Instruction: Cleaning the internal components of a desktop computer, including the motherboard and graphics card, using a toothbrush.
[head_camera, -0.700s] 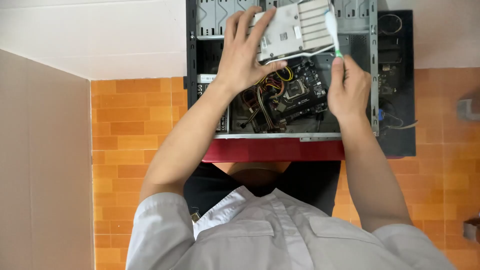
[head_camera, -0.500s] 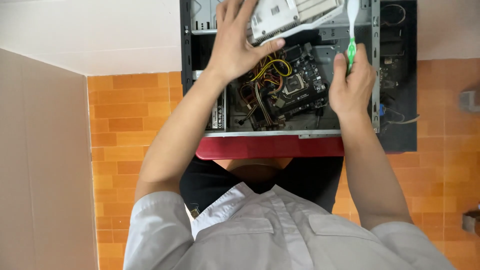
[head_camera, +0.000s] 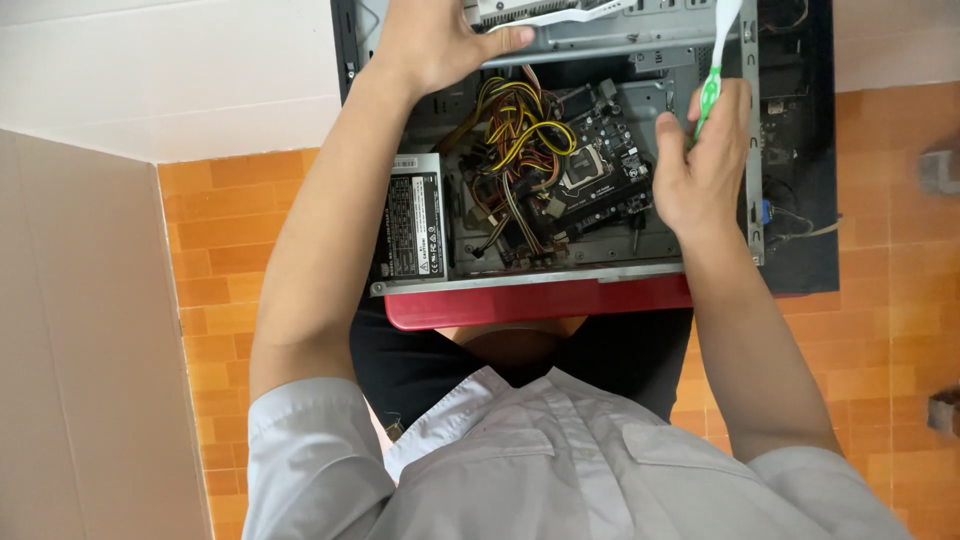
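An open computer case (head_camera: 560, 275) lies on its side on a red stool (head_camera: 530, 303). Inside it I see a black motherboard (head_camera: 600, 170), a tangle of yellow and black cables (head_camera: 515, 125) and a grey power supply (head_camera: 415, 225). My left hand (head_camera: 435, 40) grips a white drive-like part (head_camera: 545, 12) at the top edge of the view, mostly cut off. My right hand (head_camera: 700, 165) is closed around a green and white toothbrush (head_camera: 715, 70) just right of the motherboard, its head pointing up.
A black side panel (head_camera: 800, 150) lies under the case at right. Orange floor tiles (head_camera: 230, 230) surround the stool. A white wall (head_camera: 150, 70) runs along the top left and a beige board (head_camera: 80, 350) stands at left.
My left hand has lifted the white part up and away from the case, uncovering the cables and motherboard. My right hand with the toothbrush has risen slightly beside the board.
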